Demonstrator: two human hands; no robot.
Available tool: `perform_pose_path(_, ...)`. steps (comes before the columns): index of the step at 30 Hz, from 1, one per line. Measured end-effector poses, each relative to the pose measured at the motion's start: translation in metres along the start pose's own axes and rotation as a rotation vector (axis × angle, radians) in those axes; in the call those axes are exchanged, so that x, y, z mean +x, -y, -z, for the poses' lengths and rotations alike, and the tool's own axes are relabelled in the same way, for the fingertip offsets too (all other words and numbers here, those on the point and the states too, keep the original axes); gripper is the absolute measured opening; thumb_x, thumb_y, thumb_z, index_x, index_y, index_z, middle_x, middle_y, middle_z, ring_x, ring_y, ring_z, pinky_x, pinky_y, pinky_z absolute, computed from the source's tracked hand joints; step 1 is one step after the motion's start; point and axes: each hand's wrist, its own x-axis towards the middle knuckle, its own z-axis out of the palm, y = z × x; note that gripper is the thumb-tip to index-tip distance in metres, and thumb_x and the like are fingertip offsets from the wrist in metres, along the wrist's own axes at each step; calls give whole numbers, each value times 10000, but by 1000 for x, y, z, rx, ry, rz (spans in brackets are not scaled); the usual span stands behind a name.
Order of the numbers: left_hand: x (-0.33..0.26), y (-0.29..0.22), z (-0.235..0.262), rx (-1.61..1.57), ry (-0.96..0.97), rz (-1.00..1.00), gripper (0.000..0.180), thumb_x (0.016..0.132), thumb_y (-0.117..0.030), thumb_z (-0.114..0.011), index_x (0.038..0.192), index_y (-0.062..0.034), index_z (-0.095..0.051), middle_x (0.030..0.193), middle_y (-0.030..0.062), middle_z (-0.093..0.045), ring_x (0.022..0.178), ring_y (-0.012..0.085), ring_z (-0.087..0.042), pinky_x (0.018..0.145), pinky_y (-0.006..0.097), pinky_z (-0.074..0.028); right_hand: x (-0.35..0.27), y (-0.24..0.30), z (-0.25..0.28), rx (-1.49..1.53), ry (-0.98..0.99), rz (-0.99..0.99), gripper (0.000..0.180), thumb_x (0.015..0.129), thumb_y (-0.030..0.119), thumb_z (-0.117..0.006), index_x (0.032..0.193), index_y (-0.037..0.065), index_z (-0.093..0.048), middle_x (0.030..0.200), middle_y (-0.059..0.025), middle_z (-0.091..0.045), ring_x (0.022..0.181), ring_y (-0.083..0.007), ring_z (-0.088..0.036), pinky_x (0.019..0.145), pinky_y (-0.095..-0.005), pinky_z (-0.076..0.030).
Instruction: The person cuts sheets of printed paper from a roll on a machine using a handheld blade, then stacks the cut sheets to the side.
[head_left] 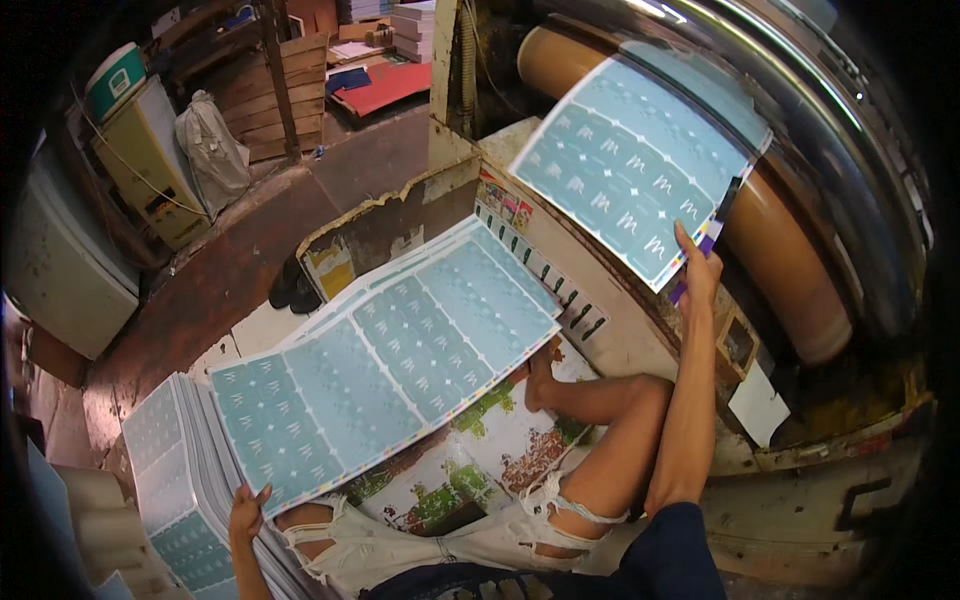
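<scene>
My left hand (250, 512) pinches the near left corner of a long teal printed sheet (395, 340). This sheet slopes over my lap, and its far end lies on other sheets against the machine's side. At the upper right my right hand (700, 268) has its thumb on top of a second printed sheet (620, 170), gripping its near right edge. That sheet's far part runs up against the large brown roller (800, 275). Something purple (708, 243) shows by the right fingers; whether they hold it I cannot tell.
A thick stack of printed sheets (165, 440) stands by my left leg. A worn-edged board (390, 215) rises beyond the sheets. Shiny metal cylinders (880, 150) curve above the roller. Dark shoes (293, 288), a grey sack (212, 145) and a beige cabinet (150, 165) are farther left.
</scene>
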Motion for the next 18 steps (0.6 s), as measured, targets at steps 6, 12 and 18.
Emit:
perform_pose_path(6,68,-8,-91,-153,74,-153,481,840,-41,-707,1278,33,-521,1073,111,-660,954,184,-611,776,310,-517,-34,27,0,28,62,18,359,779,205,-789,1026,-9,-640,840,-37,-662,673,-107,-627,568,-234,-488)
perform_pose_path(12,87,-15,-147,182,-88,-172,836,728,-95,-794,1366,-6,-261,1239,222,-425,979,243,-606,803,329,-523,-60,58,-11,28,121,18,349,783,165,-790,1010,-70,-668,937,-97,-685,791,-143,-636,732,-258,-491)
perform_pose_path(18,51,-32,-181,823,-314,-77,1220,616,-150,-881,1454,-45,-1,1405,334,-190,1005,302,-601,830,348,-529,-92,69,-10,-16,129,-5,316,787,182,-782,982,-49,-689,922,-92,-692,783,-132,-624,708,-276,-490)
